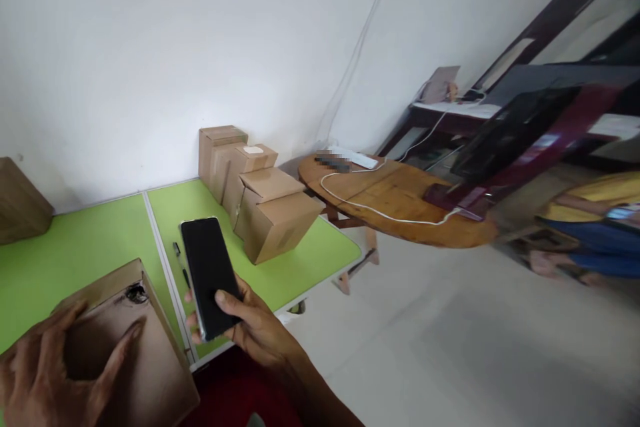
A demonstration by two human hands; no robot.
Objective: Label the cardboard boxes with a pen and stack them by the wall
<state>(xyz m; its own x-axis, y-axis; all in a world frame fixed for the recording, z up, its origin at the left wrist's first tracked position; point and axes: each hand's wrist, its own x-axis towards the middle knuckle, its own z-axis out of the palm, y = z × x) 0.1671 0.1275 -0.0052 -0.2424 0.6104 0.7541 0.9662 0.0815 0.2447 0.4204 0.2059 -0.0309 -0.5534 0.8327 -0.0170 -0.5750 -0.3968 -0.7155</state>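
Phone [209,275] sits pinched in the right hand [253,327], out over the worktop [300,260] edge, thumb on glass; a loose grip could drop it to the floor. Left hand [47,367] lies spread, fingers apart, on the box [135,340].

Black phone [209,277] — brown box [131,347] — green table [75,247]

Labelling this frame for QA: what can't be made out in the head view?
- Left hand: cut by the frame edge; cardboard box contents unseen.
- Phone in right hand: screen dark.
- Item on the wooden table: blurred out.
- Person at right: motion-blurred.
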